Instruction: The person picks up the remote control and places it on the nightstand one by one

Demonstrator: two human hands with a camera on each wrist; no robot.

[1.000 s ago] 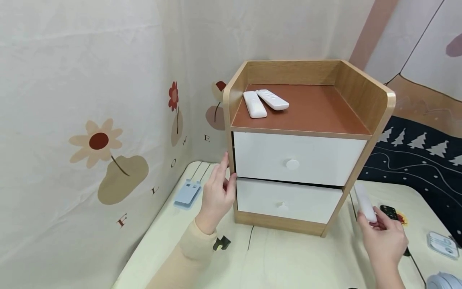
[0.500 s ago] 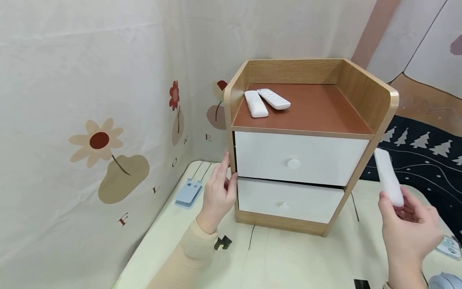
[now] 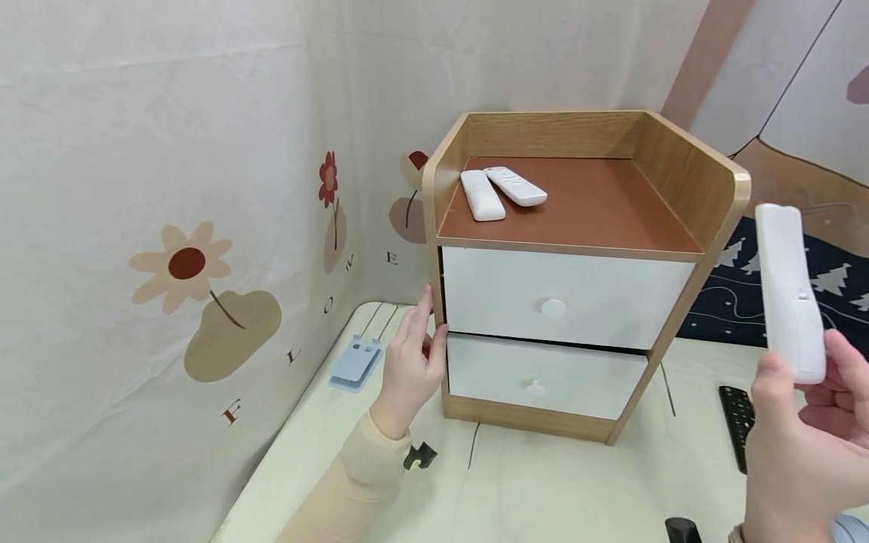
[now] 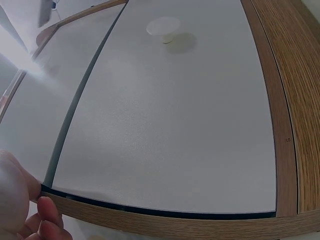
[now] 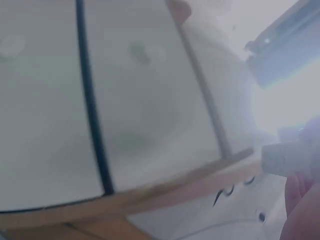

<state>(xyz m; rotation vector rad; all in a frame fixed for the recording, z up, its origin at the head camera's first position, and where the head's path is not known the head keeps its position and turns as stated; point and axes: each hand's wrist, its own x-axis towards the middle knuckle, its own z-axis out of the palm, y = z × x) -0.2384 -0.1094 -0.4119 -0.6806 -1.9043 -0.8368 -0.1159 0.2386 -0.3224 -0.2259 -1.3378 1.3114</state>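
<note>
My right hand (image 3: 808, 445) holds a white remote control (image 3: 787, 294) upright at the right, pinched near its lower end, with its back facing the head camera. In the right wrist view this remote (image 5: 286, 159) shows only in part, blurred by glare. A small wooden cabinet (image 3: 526, 427) with two white drawers stands in the middle, the upper drawer (image 3: 498, 294) above the lower drawer (image 3: 489, 369). My left hand (image 3: 413, 366) touches the cabinet's left side with fingers extended, thumb at the front edge. Two white remote controls (image 3: 482, 197) lie on the brown top.
A black remote (image 3: 735, 422) lies on the table (image 3: 543, 483) right of the cabinet, partly behind my right hand. A light-blue clip-like holder (image 3: 356, 362) lies at the left. Near the front is a dark object (image 3: 682, 530). A patterned curtain (image 3: 204, 113) hangs behind.
My right hand has lifted the white remote from low beside the cabinet, up and to the right, tilting it more upright. My left hand and the cabinet stay in place.
</note>
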